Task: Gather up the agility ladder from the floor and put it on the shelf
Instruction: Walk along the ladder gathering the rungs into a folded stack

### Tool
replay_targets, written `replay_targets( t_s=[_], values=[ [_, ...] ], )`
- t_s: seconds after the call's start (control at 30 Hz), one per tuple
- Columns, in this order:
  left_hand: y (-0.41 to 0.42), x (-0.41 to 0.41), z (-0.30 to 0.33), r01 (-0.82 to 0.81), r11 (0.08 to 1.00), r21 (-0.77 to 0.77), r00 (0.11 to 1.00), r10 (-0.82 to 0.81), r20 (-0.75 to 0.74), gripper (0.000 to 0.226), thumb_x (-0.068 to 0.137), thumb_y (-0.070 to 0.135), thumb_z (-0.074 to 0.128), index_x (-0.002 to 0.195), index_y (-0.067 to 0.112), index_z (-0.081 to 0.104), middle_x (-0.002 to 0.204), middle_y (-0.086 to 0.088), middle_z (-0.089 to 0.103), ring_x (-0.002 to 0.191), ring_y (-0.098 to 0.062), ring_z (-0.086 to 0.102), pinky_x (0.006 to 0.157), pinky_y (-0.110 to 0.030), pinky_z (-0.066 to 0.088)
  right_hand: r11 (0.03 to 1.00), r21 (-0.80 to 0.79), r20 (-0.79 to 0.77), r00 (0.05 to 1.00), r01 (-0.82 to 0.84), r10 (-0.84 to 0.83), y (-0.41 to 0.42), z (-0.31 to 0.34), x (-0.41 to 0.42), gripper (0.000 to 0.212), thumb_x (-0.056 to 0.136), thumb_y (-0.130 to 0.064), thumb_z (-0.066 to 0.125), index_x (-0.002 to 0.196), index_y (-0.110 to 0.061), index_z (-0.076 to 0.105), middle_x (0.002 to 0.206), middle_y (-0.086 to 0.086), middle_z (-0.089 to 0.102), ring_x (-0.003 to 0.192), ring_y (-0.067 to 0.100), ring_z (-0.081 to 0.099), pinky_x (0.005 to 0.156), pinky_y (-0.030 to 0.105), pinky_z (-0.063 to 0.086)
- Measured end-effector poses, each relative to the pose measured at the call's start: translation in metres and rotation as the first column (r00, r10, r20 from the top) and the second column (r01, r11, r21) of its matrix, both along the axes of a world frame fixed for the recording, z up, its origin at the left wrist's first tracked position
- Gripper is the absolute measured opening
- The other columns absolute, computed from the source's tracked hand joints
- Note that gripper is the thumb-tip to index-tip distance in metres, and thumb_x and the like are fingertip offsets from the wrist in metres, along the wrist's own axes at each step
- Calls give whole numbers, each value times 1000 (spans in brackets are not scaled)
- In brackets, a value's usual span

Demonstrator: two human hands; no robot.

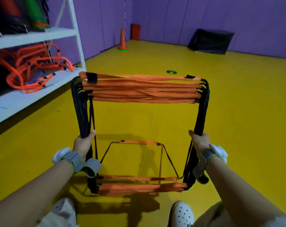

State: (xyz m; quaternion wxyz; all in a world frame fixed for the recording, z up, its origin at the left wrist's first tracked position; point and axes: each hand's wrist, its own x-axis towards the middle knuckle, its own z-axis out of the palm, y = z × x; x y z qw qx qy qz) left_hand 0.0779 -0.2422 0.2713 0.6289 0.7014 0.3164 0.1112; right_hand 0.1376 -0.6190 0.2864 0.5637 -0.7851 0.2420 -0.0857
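The person holds the ladder (141, 89) up in front of them, off the yellow floor (237, 99). The left hand (83, 143) is closed tight around the black straps on one side. The right hand (200, 140) is closed tight around the black straps on the other side. A bunch of orange rungs hangs between the hands. The white shelf (32, 95) stands near, to the left.

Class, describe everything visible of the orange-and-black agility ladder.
The agility ladder has flat orange woven rungs joined by black side straps. Most rungs are bunched together, held up in the air; some hang lower near the yellow floor. The left hand and right hand each grip one bundle of black straps.
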Motion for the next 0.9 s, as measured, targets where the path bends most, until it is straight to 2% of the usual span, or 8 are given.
replay_targets(
  t_s=[0.1, 0.2, 0.3, 0.4, 0.53, 0.63, 0.77, 0.9],
  values=[
    [-4, -5, 8, 32, 999, -29, 999, -30, 42, 47, 94, 38, 57, 131, 10, 52, 93, 4, 56, 100, -32, 53, 86, -39, 37, 998, 40, 9, 999, 38, -38, -2, 4, -9, 42, 91, -25, 61, 125, 0, 57, 92, 20, 59, 84, 34, 55, 75, 39, 41],
    [-7, -6, 12, 55, 997, -60, 998, -53, 38, 51, 93, 40, 57, 134, 9, 54, 121, -5, 54, 126, -35, 48, 100, -43, 39, 991, 113, 15, 997, 77, -79, -2, 4, -14, 32, 92, -22, 59, 114, 1, 60, 109, 31, 65, 101, 45, 61, 91, 51, 47],
    [-13, -8, 9, 79, 994, -76, 996, -76, 47, 29, 95, 36, 55, 102, 10, 66, 102, -2, 63, 114, -31, 55, 104, -45, 40, 984, 162, 50, 995, 74, -83, -3, 1, -15, 21, 93, -19, 58, 105, -2, 62, 114, 27, 67, 94, 33, 62, 93, 50, 47],
    [-21, -10, 6, 79, 992, -93, 996, -76, 44, 27, 96, 33, 54, 77, 15, 59, 76, 0, 59, 86, -27, 54, 86, -38, 40, 986, 151, 58, 995, 67, -77, -8, -4, -13, 14, 93, -20, 57, 98, -7, 60, 111, 26, 68, 85, 27, 57, 79, 39, 44],
    [-23, -9, 0, 80, 991, -111, 997, -77, 33, 22, 97, 32, 53, 86, 13, 58, 73, 1, 56, 67, -13, 52, 83, -35, 38, 989, 128, 49, 995, 76, -82, -12, -14, -7, 25, 94, -22, 56, 107, -1, 62, 106, 20, 70, 79, 27, 56, 71, 34, 43],
    [-20, -9, -6, 74, 992, -100, 997, -75, 3, 25, 97, 32, 53, 76, 18, 54, 71, 0, 54, 65, -13, 50, 81, -34, 38, 993, 92, 41, 996, 75, -79, -11, -23, -2, 31, 94, -22, 55, 113, 2, 61, 100, 16, 68, 74, 26, 56, 66, 32, 41],
    [-13, -11, -18, 95, 993, -74, 995, -95, -2, 22, 97, 30, 53, 78, 19, 53, 71, 0, 53, 64, -13, 50, 70, -27, 41, 998, 5, 16, 998, 58, -58, -12, -37, 3, 38, 92, -24, 58, 115, 6, 55, 89, 21, 64, 74, 30, 57, 67, 36, 41],
    [-12, -10, -44, 81, 997, -5, 994, -81, -78, 20, 98, 29, 50, 84, 15, 52, 70, -1, 51, 62, -13, 48, 59, -22, 38, 998, -33, -108, 993, -50, 46, -13, -61, 6, 40, 93, -27, 57, 121, 2, 52, 66, 7, 53, 67, 30, 55, 65, 36, 40]
  ],
)
